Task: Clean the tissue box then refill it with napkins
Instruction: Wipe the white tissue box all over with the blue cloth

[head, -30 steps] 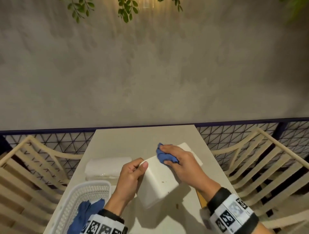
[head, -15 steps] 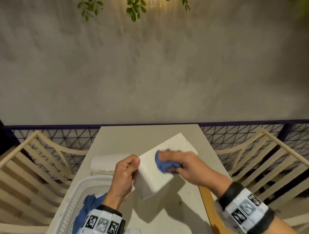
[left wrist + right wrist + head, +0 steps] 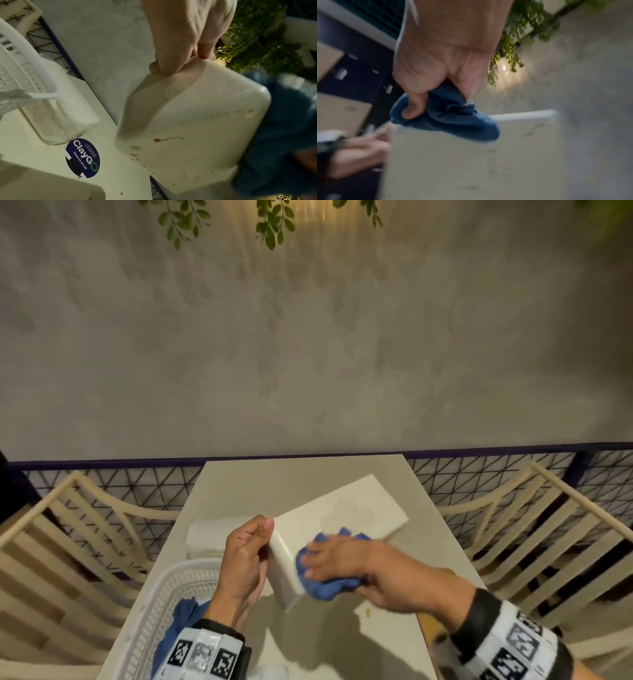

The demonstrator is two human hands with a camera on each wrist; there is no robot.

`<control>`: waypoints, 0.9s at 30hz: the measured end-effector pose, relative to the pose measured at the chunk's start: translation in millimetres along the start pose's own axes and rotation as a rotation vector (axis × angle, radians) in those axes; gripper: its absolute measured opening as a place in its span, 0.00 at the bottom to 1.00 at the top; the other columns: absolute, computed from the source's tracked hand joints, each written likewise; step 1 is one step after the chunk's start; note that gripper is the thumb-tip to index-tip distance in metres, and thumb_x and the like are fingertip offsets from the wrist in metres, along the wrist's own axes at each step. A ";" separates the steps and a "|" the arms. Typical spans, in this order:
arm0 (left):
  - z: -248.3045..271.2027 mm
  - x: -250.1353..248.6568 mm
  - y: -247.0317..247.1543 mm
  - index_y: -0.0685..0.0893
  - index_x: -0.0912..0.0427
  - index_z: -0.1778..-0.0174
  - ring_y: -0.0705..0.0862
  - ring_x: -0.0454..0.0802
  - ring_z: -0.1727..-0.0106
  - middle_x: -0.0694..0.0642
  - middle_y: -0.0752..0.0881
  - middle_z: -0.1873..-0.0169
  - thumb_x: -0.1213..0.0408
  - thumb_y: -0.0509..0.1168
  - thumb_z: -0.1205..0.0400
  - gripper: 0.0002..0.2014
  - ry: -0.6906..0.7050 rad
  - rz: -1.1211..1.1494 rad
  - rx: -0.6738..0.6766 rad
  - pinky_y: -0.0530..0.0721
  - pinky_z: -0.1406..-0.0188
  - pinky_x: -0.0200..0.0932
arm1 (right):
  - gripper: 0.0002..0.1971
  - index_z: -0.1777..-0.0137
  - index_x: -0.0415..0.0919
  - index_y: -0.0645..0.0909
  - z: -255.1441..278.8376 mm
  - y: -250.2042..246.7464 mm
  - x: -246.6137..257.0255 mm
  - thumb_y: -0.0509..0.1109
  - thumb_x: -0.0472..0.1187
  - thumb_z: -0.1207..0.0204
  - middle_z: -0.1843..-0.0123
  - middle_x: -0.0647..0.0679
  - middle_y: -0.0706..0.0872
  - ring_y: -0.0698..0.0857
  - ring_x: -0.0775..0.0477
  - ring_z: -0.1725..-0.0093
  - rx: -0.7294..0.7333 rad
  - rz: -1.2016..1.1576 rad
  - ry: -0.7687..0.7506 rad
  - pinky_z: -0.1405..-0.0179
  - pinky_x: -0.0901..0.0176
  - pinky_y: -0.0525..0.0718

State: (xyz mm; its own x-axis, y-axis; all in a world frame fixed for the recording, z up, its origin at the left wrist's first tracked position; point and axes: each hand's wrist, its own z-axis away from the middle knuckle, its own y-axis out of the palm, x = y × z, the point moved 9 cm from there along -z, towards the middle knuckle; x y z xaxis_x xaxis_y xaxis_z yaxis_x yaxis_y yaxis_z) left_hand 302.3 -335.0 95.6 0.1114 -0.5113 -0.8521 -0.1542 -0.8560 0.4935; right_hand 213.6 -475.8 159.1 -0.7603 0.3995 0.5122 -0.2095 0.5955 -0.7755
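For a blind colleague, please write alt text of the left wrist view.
A left hand grips the edge of a white tissue box marked with brown stains, while a blue cloth wipes its right side. Below lie a wrapped napkin pack, a white basket and a round ClayGo sticker.

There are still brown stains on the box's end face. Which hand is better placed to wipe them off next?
Right. The right hand already grips the blue cloth against the tissue box, beside the stains. The left hand is busy holding the box tilted.
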 end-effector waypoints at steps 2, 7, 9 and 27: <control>0.9 -4.0 2.1 0.76 0.54 0.82 0.70 0.39 0.75 0.47 0.72 0.81 0.61 0.72 0.28 0.17 0.025 -0.010 0.022 0.68 0.69 0.38 | 0.15 0.38 0.33 0.83 14.9 -28.3 -20.9 0.67 0.30 0.23 0.35 0.48 0.83 0.68 0.71 0.27 -0.129 0.040 0.075 0.23 0.59 0.66; -1.2 -1.2 17.3 0.74 0.52 0.83 0.67 0.41 0.77 0.46 0.70 0.83 0.49 0.79 0.41 0.20 0.017 -0.063 0.045 0.69 0.74 0.37 | 0.16 0.40 0.26 0.83 -12.4 23.8 30.4 0.67 0.21 0.28 0.36 0.33 0.85 0.74 0.50 0.28 0.018 0.039 -0.101 0.24 0.65 0.63; 0.6 -2.6 15.6 0.76 0.53 0.81 0.68 0.41 0.75 0.47 0.71 0.81 0.42 0.81 0.48 0.23 0.008 -0.049 0.067 0.71 0.74 0.34 | 0.18 0.38 0.29 0.83 -2.6 8.3 12.2 0.67 0.21 0.28 0.33 0.38 0.83 0.71 0.57 0.25 0.024 0.009 -0.041 0.22 0.67 0.60; 4.9 -10.3 24.2 0.82 0.56 0.79 0.73 0.42 0.73 0.48 0.78 0.79 0.40 0.80 0.47 0.23 0.050 -0.091 0.109 0.75 0.72 0.34 | 0.18 0.36 0.34 0.83 -18.9 -9.2 11.7 0.68 0.28 0.26 0.30 0.44 0.81 0.71 0.57 0.26 -0.053 0.076 0.004 0.23 0.67 0.63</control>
State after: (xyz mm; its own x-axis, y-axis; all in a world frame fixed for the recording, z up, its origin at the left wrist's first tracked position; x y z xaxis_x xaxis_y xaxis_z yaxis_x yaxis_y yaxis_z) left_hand 292.6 -350.1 115.4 0.1784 -0.4376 -0.8813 -0.2464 -0.8870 0.3906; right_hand 218.3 -463.5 179.1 -0.7701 0.4480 0.4541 -0.1182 0.5993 -0.7917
